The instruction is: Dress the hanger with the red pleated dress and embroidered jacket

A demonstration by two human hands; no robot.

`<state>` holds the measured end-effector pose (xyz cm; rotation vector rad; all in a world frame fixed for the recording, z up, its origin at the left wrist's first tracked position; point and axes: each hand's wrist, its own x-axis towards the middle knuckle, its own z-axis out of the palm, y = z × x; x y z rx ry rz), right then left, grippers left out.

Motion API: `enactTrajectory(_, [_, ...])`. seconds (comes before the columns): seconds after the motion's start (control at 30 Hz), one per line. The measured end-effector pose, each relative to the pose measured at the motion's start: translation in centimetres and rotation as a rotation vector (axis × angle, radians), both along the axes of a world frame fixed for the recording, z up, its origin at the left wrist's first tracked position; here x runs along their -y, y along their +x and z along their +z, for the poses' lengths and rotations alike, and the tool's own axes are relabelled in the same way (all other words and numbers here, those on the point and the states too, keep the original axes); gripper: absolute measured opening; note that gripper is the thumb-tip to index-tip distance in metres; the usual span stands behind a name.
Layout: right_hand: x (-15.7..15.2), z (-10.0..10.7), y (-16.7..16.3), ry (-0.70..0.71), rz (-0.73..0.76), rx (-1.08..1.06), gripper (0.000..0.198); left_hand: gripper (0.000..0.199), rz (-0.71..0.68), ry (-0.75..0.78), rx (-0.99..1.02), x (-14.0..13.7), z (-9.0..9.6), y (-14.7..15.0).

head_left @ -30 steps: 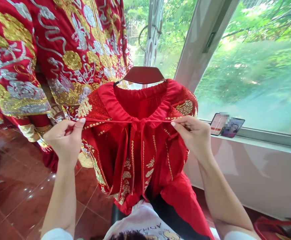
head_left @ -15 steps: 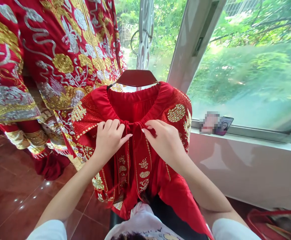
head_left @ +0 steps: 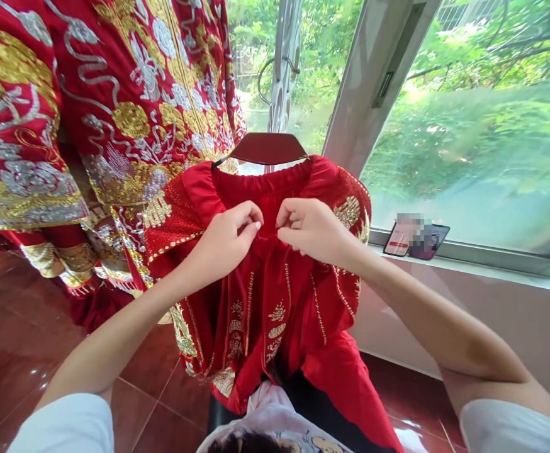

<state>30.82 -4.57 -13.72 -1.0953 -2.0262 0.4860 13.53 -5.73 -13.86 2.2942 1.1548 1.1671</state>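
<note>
A red garment (head_left: 298, 308) with a gathered top edge and gold embroidered panels hangs in front of me on a dark red hanger (head_left: 269, 148). My left hand (head_left: 232, 239) is at the front of the gathered edge, thumb and fingertips pinched together. Facing it a short gap away, my right hand (head_left: 315, 229) makes a similar pinch. Whatever lies between the fingertips is too small to make out against the red cloth. Loose red fabric (head_left: 350, 384) spreads over a dark surface near my lap.
At left hang red jackets (head_left: 128, 119) covered in gold and silver embroidery. A metal stand (head_left: 284, 75) rises behind the hanger. Two phones lean on the window sill (head_left: 492, 267) at right. Red floor tiles (head_left: 133, 402) show below.
Both hands have risen from the front of the gathered edge, and their fingertips have curled into pinches. My elbows have spread outward. The view has shifted slightly left.
</note>
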Motion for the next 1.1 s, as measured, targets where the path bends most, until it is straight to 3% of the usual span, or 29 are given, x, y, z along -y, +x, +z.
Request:
enactTrajectory(0.1, [0.3,2.6,0.8,0.073,0.029,-0.024,0.007,0.009,-0.038,-0.054,0.127,0.0,2.5,-0.1])
enactTrajectory(0.23, [-0.2,4.6,3.7,0.247,-0.177,-0.150,0.008,0.022,0.065,0.102,0.346,-1.8,4.8,-3.1])
enactTrajectory(0.33, [-1.4,4.1,5.9,0.153,-0.250,-0.197,0.009,0.029,0.120,0.189,0.458,-3.7,5.0,-5.8])
enactTrajectory(0.43, [-2.5,3.2,6.6,0.028,-0.210,-0.129,0.007,0.028,0.048,0.149,0.386,-4.3,4.6,-7.0])
enactTrajectory(0.53, [-3.2,3.0,6.5,-0.052,-0.080,0.012,0.006,0.019,-0.020,0.121,0.290,-3.4,4.6,-7.3])
enactTrajectory(0.6, [-3.5,3.3,6.3,-0.222,0.111,0.187,0.010,0.015,0.020,0.160,0.144,-2.4,4.8,-7.4])
enactTrajectory(0.67, [-3.8,3.6,6.1,-0.389,0.328,0.321,0.016,0.011,0.157,0.277,-0.076,-1.6,4.9,-7.2])
enactTrajectory(0.73, [-4.2,3.9,5.6,-0.436,0.496,0.296,0.019,0.008,0.368,0.435,-0.243,-1.1,5.0,-6.7])
enactTrajectory(0.83, [-4.8,3.9,4.3,-0.259,0.536,0.030,0.022,0.009,0.621,0.637,-0.213,-1.3,5.0,-5.0])
enactTrajectory(0.9, [-5.0,3.6,3.1,-0.086,0.439,-0.139,0.024,0.010,0.622,0.712,-0.107,-1.7,5.0,-3.5])
enactTrajectory(0.97, [-5.1,3.0,1.7,0.084,0.309,-0.246,0.024,0.013,0.489,0.683,-0.024,-2.1,4.9,-2.0])
enactTrajectory(1.1, [-5.1,1.9,-0.6,0.465,0.076,-0.167,0.021,0.024,0.137,0.362,0.043,-3.1,4.1,-0.1])
